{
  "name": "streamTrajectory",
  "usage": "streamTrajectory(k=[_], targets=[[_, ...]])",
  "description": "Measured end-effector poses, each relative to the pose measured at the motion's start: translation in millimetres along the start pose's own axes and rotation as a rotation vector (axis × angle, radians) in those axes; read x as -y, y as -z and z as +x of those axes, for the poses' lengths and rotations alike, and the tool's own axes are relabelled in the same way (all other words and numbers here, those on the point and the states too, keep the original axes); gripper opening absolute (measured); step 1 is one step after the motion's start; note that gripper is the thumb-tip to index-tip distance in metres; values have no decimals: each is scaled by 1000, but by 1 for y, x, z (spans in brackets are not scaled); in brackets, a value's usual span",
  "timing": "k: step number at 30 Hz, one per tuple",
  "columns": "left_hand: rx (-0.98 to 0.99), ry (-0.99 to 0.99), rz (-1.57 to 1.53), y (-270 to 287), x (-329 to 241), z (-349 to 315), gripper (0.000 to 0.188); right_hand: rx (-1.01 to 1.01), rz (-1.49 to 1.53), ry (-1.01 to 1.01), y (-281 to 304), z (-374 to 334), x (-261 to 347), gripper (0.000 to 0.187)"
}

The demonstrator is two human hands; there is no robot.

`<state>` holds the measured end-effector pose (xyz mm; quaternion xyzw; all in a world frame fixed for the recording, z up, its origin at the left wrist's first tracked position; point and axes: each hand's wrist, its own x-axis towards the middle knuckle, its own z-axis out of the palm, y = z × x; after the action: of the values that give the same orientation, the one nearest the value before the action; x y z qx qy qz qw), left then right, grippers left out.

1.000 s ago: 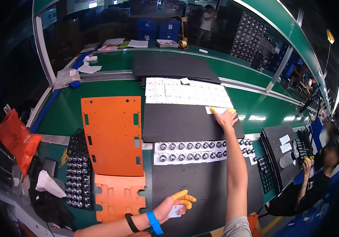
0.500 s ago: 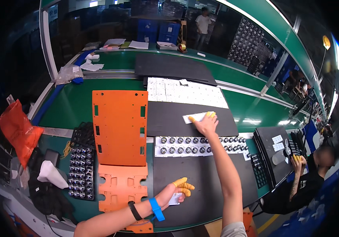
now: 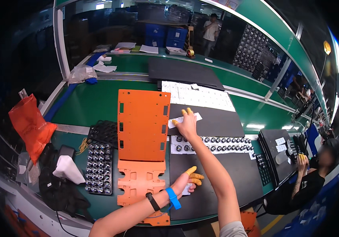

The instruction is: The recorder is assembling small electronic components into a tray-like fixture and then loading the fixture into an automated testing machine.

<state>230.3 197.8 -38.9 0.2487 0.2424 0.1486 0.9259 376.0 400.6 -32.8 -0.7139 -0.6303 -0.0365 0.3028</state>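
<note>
My right hand (image 3: pixel 186 125), yellow covers on its fingertips, reaches across the black foam sheet (image 3: pixel 220 122). Its thumb and fingers grip a thin white strip (image 3: pixel 198 116) at the sheet's left edge. Lower down, my left hand (image 3: pixel 185 182) is closed round a small white piece (image 3: pixel 186 190), mostly hidden by the fingers. It also wears yellow finger covers, with a blue band at the wrist. Between the hands lie white strips (image 3: pixel 174 149) bearing two rows of round black parts (image 3: pixel 219 148); my right forearm covers some of them.
An orange plate with slots (image 3: pixel 143 126) stands left of the foam, above a lighter orange fixture (image 3: pixel 141 177). A tray of shiny round parts (image 3: pixel 99 170) lies farther left. White sheets (image 3: pixel 201 96) lie behind. A co-worker's hand (image 3: pixel 302 162) is at the right.
My right hand has moved left over the foam, carrying the white strip to its left edge. The whole view has shifted, so the scene sits farther right. My left hand still holds its piece.
</note>
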Motion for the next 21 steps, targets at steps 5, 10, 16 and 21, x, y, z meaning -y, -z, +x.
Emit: streamTrajectory(k=[5, 10, 16, 21], targets=[[-39, -4, 7, 1, -7, -9, 57, -7, 184, 256, -9, -3, 20, 28], [-75, -11, 9, -2, -9, -10, 62, -57, 106, 352, -5, -1, 23, 16], [-48, -4, -190, 5, -7, 3, 84, -65, 578, 145, 66, -21, 31, 14], [-80, -58, -345, 17, -14, -8, 95, 482, 697, 96, 150, -97, 57, 13]])
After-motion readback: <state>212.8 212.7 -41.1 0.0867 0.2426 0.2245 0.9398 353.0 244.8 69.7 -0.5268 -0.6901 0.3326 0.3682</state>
